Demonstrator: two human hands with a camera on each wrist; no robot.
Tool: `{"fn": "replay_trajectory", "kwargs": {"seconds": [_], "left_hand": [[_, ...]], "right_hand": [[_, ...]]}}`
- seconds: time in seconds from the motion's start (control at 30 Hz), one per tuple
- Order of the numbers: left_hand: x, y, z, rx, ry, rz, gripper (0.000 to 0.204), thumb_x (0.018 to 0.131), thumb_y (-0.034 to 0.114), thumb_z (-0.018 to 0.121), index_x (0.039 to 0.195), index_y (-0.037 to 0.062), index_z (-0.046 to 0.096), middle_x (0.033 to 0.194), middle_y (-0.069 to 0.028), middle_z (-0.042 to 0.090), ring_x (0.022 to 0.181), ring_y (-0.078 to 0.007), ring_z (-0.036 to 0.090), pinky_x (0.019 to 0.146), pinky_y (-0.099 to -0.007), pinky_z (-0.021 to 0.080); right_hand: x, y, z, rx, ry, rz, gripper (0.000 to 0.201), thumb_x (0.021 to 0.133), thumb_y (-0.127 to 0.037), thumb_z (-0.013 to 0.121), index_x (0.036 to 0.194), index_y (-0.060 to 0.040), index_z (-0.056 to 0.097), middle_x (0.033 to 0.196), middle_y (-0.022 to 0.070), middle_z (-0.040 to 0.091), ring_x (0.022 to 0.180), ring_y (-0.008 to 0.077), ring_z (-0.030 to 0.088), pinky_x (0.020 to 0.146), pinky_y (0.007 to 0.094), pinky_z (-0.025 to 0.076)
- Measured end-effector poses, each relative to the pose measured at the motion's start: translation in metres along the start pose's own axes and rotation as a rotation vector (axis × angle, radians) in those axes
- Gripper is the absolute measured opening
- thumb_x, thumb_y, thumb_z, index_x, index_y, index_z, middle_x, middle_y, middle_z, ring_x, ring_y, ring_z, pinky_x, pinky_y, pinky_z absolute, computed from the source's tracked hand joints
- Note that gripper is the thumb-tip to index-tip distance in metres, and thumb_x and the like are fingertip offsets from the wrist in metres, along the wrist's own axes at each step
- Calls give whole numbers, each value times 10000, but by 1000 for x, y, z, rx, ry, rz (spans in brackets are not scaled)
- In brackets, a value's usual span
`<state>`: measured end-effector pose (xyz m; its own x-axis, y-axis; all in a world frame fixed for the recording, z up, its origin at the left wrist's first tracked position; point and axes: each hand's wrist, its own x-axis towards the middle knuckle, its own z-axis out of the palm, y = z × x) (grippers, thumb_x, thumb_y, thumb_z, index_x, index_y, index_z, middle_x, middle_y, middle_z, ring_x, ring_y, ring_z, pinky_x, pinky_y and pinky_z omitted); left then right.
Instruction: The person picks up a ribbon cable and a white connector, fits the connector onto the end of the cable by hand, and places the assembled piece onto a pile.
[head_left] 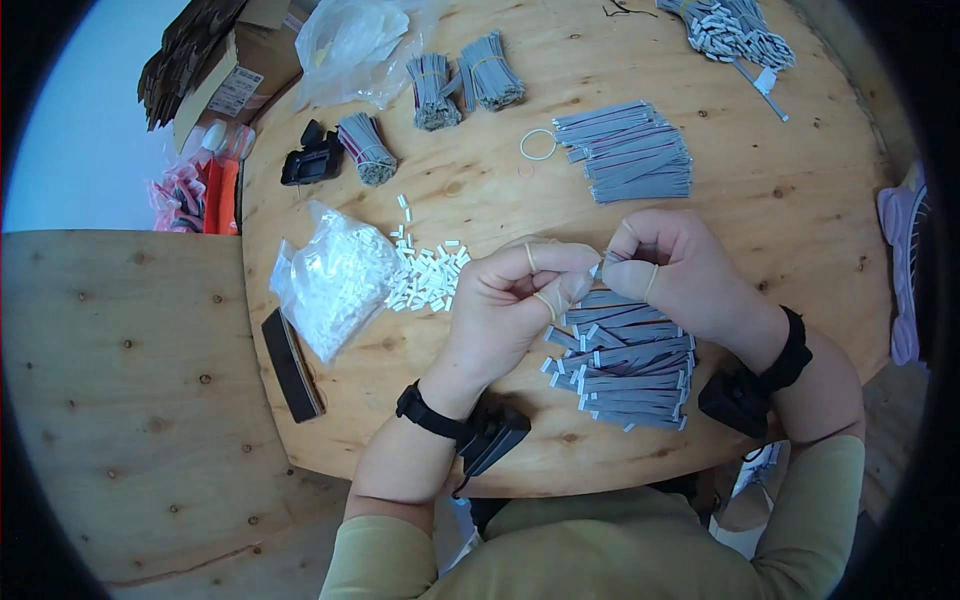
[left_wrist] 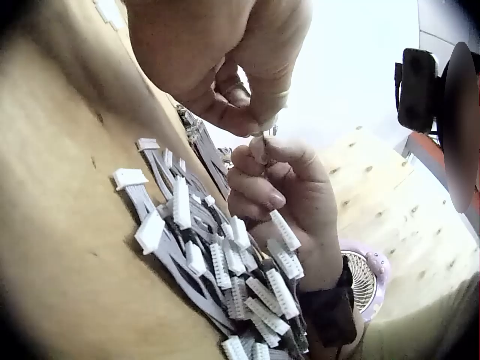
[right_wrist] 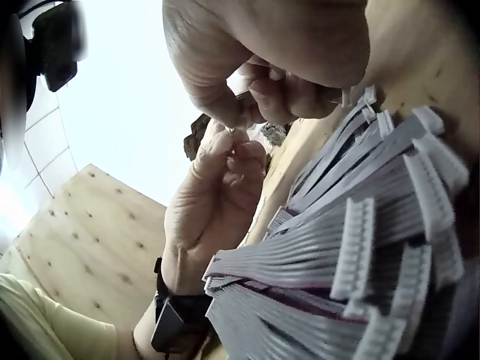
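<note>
At the middle of the head view, my left hand (head_left: 505, 295) and right hand (head_left: 690, 265) meet fingertip to fingertip. Left thumb and fingertips pinch a small white connector (head_left: 597, 270), mostly covered. My right hand pinches a grey ribbon cable (right_wrist: 244, 96), nearly all hidden in its curled fingers. Light bands wrap some fingers of both hands. Just below the hands lies a pile of grey ribbon cables (head_left: 635, 375) with white connectors on their ends. In the right wrist view, the row of contacts on a white connector (right_wrist: 352, 251) shows up close.
Loose white connectors (head_left: 430, 275) spill beside a clear plastic bag (head_left: 345, 270). Beyond the hands lie flat ribbon cables (head_left: 630, 155) and tied bundles (head_left: 490, 75). A dark flat block (head_left: 292, 365) lies at the left table edge, a black box (head_left: 312, 158) farther back. A cardboard box (head_left: 240, 85) stands back left.
</note>
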<state>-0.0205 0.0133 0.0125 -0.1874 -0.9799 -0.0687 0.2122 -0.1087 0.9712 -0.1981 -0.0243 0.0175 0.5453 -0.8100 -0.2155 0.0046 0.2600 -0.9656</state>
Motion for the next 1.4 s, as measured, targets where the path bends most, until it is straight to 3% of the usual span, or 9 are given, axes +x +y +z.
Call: {"fn": "replay_trajectory", "kwargs": {"seconds": [0.1, 0.63, 1.03, 1.4], "left_hand": [[-1, 4, 0, 14, -1, -75, 175, 788, -7, 561, 962, -9, 580, 851, -63, 615, 751, -84, 577, 644, -193, 475], [2, -2, -7, -164, -16, -114, 171, 783, 33, 586, 949, -7, 583, 810, -49, 612, 674, -65, 545, 595, -187, 455], [0, -1, -3, -115, -15, -85, 168, 793, 7, 563, 961, -7, 576, 820, -49, 611, 721, -58, 556, 620, -179, 455], [1, -3, -2, -162, -34, -67, 169, 794, 9, 563, 962, -11, 575, 820, -52, 610, 720, -67, 559, 627, -183, 457]], "right_hand": [[0, -1, 1, 20, -6, -14, 56, 749, -49, 581, 736, -6, 547, 666, -8, 536, 592, 27, 473, 503, 186, 388], [-1, 3, 5, -109, 28, -280, 35, 756, -28, 571, 756, -5, 545, 701, -4, 512, 613, 37, 488, 543, 182, 402], [-2, -1, 3, -6, -21, -97, 49, 768, -42, 568, 767, -6, 534, 688, -6, 536, 620, 25, 489, 540, 178, 409], [0, 3, 1, 3, -55, -189, 45, 760, -28, 569, 740, -3, 537, 691, -4, 535, 621, 32, 491, 533, 180, 403]]}}
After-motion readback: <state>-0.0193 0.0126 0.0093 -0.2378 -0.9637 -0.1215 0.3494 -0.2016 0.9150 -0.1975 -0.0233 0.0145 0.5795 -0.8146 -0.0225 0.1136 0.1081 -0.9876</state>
